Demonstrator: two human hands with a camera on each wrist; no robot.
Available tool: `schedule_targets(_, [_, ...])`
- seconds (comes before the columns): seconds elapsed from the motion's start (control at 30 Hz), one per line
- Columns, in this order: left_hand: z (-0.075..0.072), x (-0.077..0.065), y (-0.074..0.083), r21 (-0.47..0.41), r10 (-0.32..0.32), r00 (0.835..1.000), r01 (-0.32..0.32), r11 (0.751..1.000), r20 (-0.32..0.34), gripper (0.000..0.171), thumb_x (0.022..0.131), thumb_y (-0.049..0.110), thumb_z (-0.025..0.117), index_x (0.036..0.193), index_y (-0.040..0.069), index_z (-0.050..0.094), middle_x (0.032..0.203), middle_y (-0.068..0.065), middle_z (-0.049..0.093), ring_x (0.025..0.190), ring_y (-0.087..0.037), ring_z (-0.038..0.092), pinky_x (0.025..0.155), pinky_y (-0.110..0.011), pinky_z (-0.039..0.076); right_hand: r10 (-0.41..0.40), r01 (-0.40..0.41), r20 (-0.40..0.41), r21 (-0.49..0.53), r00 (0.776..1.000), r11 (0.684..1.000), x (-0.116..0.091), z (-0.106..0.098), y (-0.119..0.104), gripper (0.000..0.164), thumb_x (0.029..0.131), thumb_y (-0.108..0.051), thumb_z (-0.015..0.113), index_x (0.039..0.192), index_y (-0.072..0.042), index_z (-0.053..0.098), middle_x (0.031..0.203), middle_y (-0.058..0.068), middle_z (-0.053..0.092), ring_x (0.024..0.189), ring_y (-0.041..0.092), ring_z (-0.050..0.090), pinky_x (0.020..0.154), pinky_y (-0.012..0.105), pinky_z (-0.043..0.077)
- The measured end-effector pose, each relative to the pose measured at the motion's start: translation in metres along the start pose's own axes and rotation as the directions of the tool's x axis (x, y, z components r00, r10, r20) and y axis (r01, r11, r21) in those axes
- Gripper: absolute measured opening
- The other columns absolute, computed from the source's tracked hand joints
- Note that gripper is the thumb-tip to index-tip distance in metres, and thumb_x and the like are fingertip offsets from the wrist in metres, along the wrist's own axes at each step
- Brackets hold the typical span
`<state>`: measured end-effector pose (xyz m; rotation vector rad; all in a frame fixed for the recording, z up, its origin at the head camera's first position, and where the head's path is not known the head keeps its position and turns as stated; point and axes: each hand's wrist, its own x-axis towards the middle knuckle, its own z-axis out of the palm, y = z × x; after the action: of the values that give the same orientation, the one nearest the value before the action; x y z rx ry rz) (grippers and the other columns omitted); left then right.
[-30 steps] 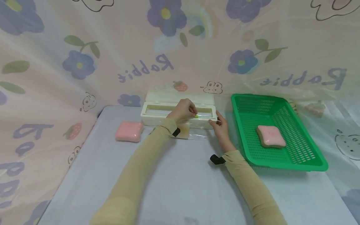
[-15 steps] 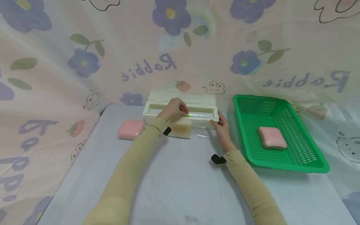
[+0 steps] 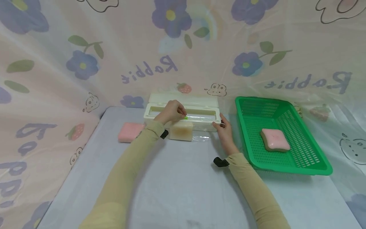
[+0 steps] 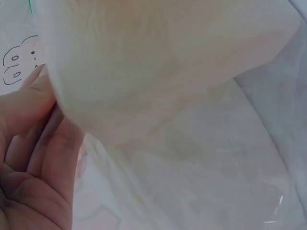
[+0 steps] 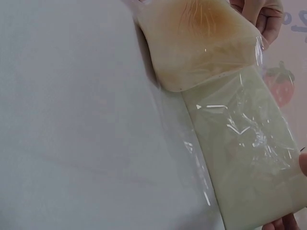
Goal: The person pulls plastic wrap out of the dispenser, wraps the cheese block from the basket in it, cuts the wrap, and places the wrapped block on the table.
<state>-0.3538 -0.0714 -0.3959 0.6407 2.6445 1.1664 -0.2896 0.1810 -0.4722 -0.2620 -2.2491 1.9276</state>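
A white cling film dispenser [image 3: 204, 126] stands at the table's back with its lid raised. My left hand [image 3: 171, 111] pinches the small green slide cutter [image 3: 186, 118] on its front edge, left of the middle. At the right end, my right hand [image 3: 226, 135] grips the dispenser, thumb in front; the right wrist view shows only its thumb and fingertips at the edge. Clear cling film [image 5: 240, 120] hangs down the front and wraps a beige, brown-topped square block [image 3: 181, 132], which looks like a bread slice. In the left wrist view, this block [image 4: 158, 57] looms beside my fingers.
A pink square block [image 3: 130, 132] lies left of the dispenser, partly behind my left sleeve. To the right, a green perforated basket [image 3: 288, 170] holds another pink-topped block [image 3: 275, 140]. A patterned curtain [image 3: 137, 35] hangs directly behind the table.
My left hand has slid the green cutter leftward along the dispenser's edge, and more of the beige block shows from behind my wrist. My right hand has kept its place.
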Motion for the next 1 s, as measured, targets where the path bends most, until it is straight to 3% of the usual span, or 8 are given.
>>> schedule_targets(0.63, [-0.004, -0.006, -0.002, 0.049, 0.029, 0.999, -0.028, 0.998, -0.016, 0.008, 0.080, -0.004, 0.074, 0.084, 0.003, 0.073, 0.083, -0.005, 0.069, 0.079, -0.017, 0.065, 0.074, -0.024, 0.055, 0.014, -0.015, 0.002, 0.021, 1.000, 1.000, -0.001, -0.001, -0.002, 0.064, 0.092, -0.010, 0.064, 0.149, -0.016, 0.035, 0.120, 0.012, 0.042, 0.095, 0.014, 0.041, 0.073, 0.023, 0.039])
schedule_targets(0.83, [-0.009, -0.010, -0.007, 0.056, 0.021, 1.000, -0.020, 0.998, -0.018, 0.008, 0.081, -0.004, 0.073, 0.086, 0.001, 0.073, 0.085, -0.006, 0.069, 0.080, -0.019, 0.065, 0.074, -0.025, 0.055, 0.013, -0.013, 0.004, 0.015, 1.000, 1.000, -0.001, 0.001, -0.002, 0.063, 0.093, -0.011, 0.063, 0.149, -0.015, 0.035, 0.122, 0.013, 0.041, 0.097, 0.015, 0.041, 0.074, 0.024, 0.038])
schedule_targets(1.0, [-0.024, -0.020, -0.015, 0.116, 0.032, 0.999, -0.028, 0.993, -0.038, 0.007, 0.080, -0.004, 0.074, 0.085, 0.001, 0.073, 0.084, -0.008, 0.070, 0.080, -0.020, 0.066, 0.073, -0.028, 0.056, 0.021, -0.021, 0.002, 0.027, 1.000, 0.999, 0.000, -0.002, 0.000, 0.064, 0.093, -0.012, 0.063, 0.149, -0.018, 0.035, 0.122, 0.011, 0.041, 0.097, 0.014, 0.040, 0.075, 0.023, 0.038])
